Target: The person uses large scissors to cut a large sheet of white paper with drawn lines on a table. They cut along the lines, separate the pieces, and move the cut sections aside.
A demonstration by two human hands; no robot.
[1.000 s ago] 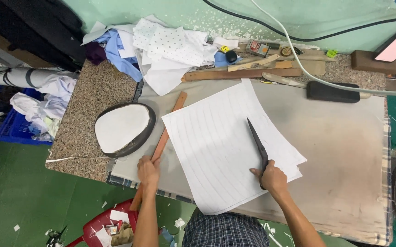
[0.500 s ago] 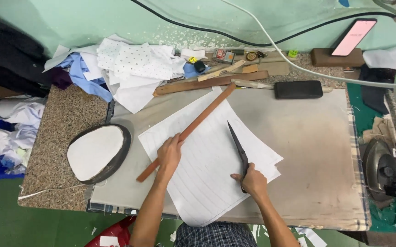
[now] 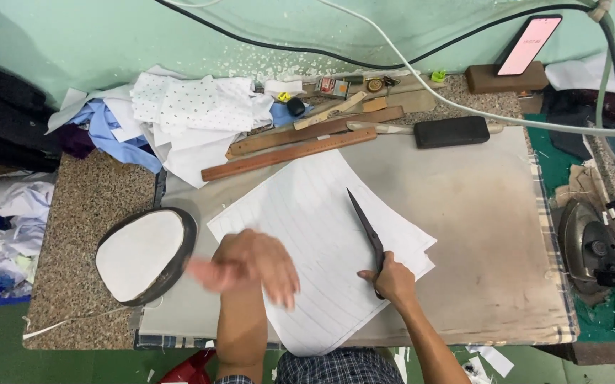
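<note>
On the padded beige work table [image 3: 464, 235], near its front edge, lies a stack of white, faintly striped fabric pieces [image 3: 322, 242], cut to an angular shape and spread flat, one corner hanging a little over the edge toward the person. The right hand [image 3: 393, 279] rests on the right side of the stack, its fingers clamped around the handle of a pair of long dark tailor's shears [image 3: 366, 226] whose closed blades point up and away across the cloth. The left hand [image 3: 247, 264] hovers over the stack's left part, blurred, fingers spread and holding nothing; whether it touches the cloth cannot be told. The fabric looks thin, light and limp, likely to slide layer over layer and to crease, so it is best held flat under a palm or pinched at an edge or corner through all layers. Left of it sits a rounded white pressing pad with a dark rim [image 3: 144, 254]; behind it lie a long brown wooden ruler [image 3: 290, 153], a black rectangular block [image 3: 452, 131] and a heap of white and blue cloth scraps [image 3: 179, 117]. A grey iron [image 3: 592, 249] stands at the right.
</note>
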